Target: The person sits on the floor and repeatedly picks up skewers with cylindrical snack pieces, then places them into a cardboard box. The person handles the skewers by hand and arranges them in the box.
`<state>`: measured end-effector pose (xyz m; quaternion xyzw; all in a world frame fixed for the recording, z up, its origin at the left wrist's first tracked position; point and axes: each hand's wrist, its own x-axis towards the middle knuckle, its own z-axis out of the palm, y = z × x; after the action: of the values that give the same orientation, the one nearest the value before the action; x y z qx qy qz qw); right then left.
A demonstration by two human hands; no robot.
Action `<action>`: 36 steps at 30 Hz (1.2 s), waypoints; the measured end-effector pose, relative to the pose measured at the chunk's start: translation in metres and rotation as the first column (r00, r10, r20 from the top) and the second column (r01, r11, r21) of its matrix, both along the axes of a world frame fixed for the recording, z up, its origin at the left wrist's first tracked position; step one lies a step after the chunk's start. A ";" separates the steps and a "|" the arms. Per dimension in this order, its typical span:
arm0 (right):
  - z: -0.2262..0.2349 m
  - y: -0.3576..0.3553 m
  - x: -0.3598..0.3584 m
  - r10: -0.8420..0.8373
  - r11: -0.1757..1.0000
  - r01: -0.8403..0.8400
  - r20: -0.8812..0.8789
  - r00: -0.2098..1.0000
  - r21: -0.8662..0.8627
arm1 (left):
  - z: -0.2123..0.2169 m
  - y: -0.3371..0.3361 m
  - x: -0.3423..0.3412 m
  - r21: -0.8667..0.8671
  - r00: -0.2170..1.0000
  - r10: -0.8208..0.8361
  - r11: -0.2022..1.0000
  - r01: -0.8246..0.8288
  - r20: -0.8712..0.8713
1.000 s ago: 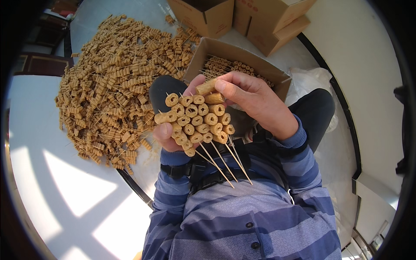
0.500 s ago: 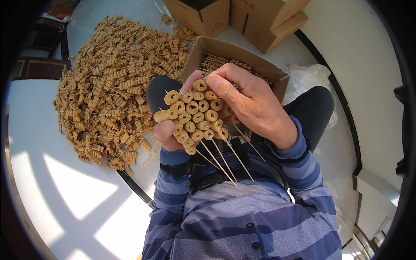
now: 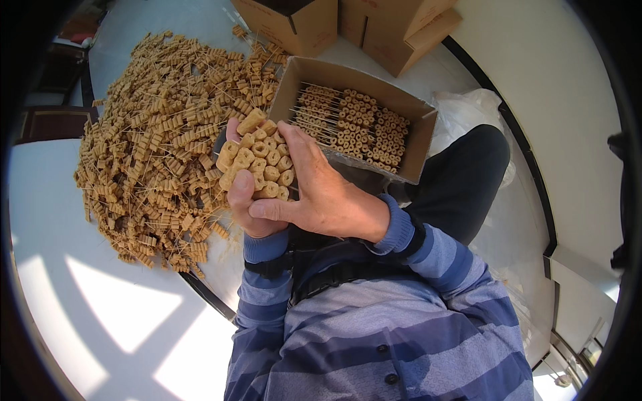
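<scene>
A bunch of skewered tan food rolls (image 3: 262, 160), with hollow round ends, is held in front of me. My left hand (image 3: 249, 212) is closed around its left and lower side, with the thumb on the near edge. Against the right side presses my right hand (image 3: 328, 194), its thumb below and fingers along the far side. Most of the sticks are hidden behind my hands. Just beyond, an open cardboard box (image 3: 422, 150) contains packed rows of skewered rolls (image 3: 358, 117), some with ends up and some with sticks pointing left.
To the left, a large heap of loose skewers (image 3: 157, 147) spreads over the floor sheet. Other cardboard boxes (image 3: 294, 27) stand at the back. Clear plastic (image 3: 461, 123) lies right of the open box, near my right knee (image 3: 485, 154).
The bunch has moved left and been turned, so the sticks no longer show below it. My right hand has shifted from its top to its right side, uncovering the box's contents.
</scene>
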<state>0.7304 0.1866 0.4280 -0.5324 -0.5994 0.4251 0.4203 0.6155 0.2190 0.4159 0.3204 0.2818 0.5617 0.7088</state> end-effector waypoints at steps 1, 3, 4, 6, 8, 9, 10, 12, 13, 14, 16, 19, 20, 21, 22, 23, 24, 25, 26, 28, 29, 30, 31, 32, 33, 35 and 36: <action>-0.005 0.003 0.004 0.022 1.000 -0.021 -0.051 0.998 0.021 | -0.003 0.000 0.000 0.022 0.999 0.030 0.999 -0.030 -0.030; -0.012 0.007 0.010 0.040 0.999 -0.041 -0.115 0.993 -0.009 | -0.009 0.000 0.001 0.036 0.999 0.040 0.999 -0.039 -0.025; -0.015 0.009 0.013 0.046 0.998 -0.053 -0.154 0.987 -0.043 | -0.012 0.001 0.001 0.040 0.999 0.044 0.998 -0.044 -0.011; -0.021 0.016 0.018 0.032 0.995 -0.048 -0.173 0.984 -0.091 | -0.018 0.006 0.004 -0.002 0.999 0.034 0.999 -0.034 0.008; -0.026 0.024 0.023 0.022 0.985 -0.062 -0.242 0.970 -0.160 | -0.025 0.013 0.009 -0.036 0.999 0.005 0.999 -0.003 0.035; -0.030 0.031 0.025 0.034 0.991 -0.056 -0.174 0.984 -0.124 | -0.028 0.017 0.010 -0.067 0.998 -0.014 0.998 0.018 0.065; -0.033 0.035 0.028 0.025 0.992 -0.043 -0.147 0.989 -0.120 | -0.031 0.022 0.011 -0.075 0.996 -0.069 0.994 0.074 0.064; -0.037 0.042 0.035 0.004 0.987 -0.017 -0.085 0.996 -0.157 | -0.037 0.035 0.011 -0.107 0.982 -0.173 0.978 0.180 0.078; -0.038 0.044 0.040 0.006 0.975 -0.049 -0.195 0.981 -0.217 | -0.040 0.040 0.011 -0.122 0.975 -0.216 0.968 0.221 0.049; -0.039 0.048 0.044 0.004 0.976 -0.044 -0.183 0.983 -0.212 | -0.043 0.046 0.011 -0.132 0.974 -0.221 0.965 0.226 0.052; -0.042 0.057 0.048 0.006 0.982 -0.033 -0.147 0.989 -0.184 | -0.050 0.056 0.012 -0.150 0.971 -0.231 0.960 0.237 0.056; -0.048 0.073 0.050 0.001 0.977 -0.032 -0.147 0.989 -0.210 | -0.060 0.071 0.016 -0.147 0.960 -0.250 0.952 0.267 0.125; -0.051 0.077 0.050 -0.001 0.979 -0.028 -0.143 0.990 -0.203 | -0.064 0.074 0.017 -0.131 0.953 -0.257 0.951 0.279 0.163; -0.053 0.080 0.051 0.006 0.970 -0.052 -0.189 0.982 -0.240 | -0.069 0.075 0.021 -0.164 0.954 -0.226 0.952 0.259 0.195; -0.055 0.084 0.052 0.014 0.964 -0.057 -0.166 0.986 -0.259 | -0.073 0.076 0.024 -0.195 0.963 -0.194 0.953 0.231 0.190; -0.057 0.088 0.055 0.026 0.958 -0.066 -0.144 0.989 -0.278 | -0.077 0.076 0.028 -0.217 0.966 -0.160 0.955 0.204 0.205; -0.059 0.091 0.057 0.037 0.953 -0.071 -0.120 0.992 -0.296 | -0.081 0.077 0.031 -0.237 0.967 -0.128 0.955 0.181 0.221; -0.061 0.093 0.059 0.041 0.943 -0.075 -0.110 0.993 -0.326 | -0.084 0.079 0.033 -0.265 0.967 -0.122 0.947 0.181 0.223; -0.062 0.095 0.060 0.050 0.941 -0.083 -0.108 0.993 -0.329 | -0.087 0.081 0.033 -0.266 0.966 -0.129 0.945 0.188 0.225; -0.066 0.100 0.063 0.054 0.925 -0.074 -0.064 0.996 -0.373 | -0.091 0.084 0.033 -0.323 0.973 -0.137 0.927 0.191 0.183; -0.068 0.102 0.063 0.052 0.931 -0.084 -0.099 0.994 -0.355 | -0.091 0.087 0.030 -0.274 0.969 -0.170 0.938 0.215 0.177; -0.070 0.103 0.064 0.045 0.933 -0.084 -0.118 0.992 -0.350 | -0.090 0.090 0.025 -0.251 0.969 -0.200 0.940 0.230 0.142; -0.074 0.105 0.065 0.038 0.936 -0.084 -0.138 0.990 -0.343 | -0.089 0.094 0.019 -0.208 0.964 -0.224 0.946 0.250 0.141; -0.079 0.107 0.068 0.032 0.949 -0.045 -0.047 0.998 -0.312 | -0.087 0.099 0.011 -0.193 0.983 -0.178 0.964 0.184 0.048; -0.085 0.108 0.072 0.022 0.961 -0.009 0.045 0.999 -0.278 | -0.084 0.104 -0.001 -0.156 0.992 -0.126 0.980 0.123 -0.007; -0.101 0.111 0.082 0.002 0.987 0.030 0.201 0.980 -0.158 | -0.077 0.112 -0.031 -0.096 0.996 -0.003 0.995 -0.006 -0.091; -0.111 0.113 0.085 0.017 0.980 0.044 0.307 0.952 -0.192 | -0.070 0.114 -0.053 -0.057 0.992 0.061 0.996 -0.067 -0.108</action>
<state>0.8151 0.2995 0.3166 -0.6348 -0.6088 0.3914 0.2705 0.5629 0.3328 0.3458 0.3192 0.3461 0.5575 0.6837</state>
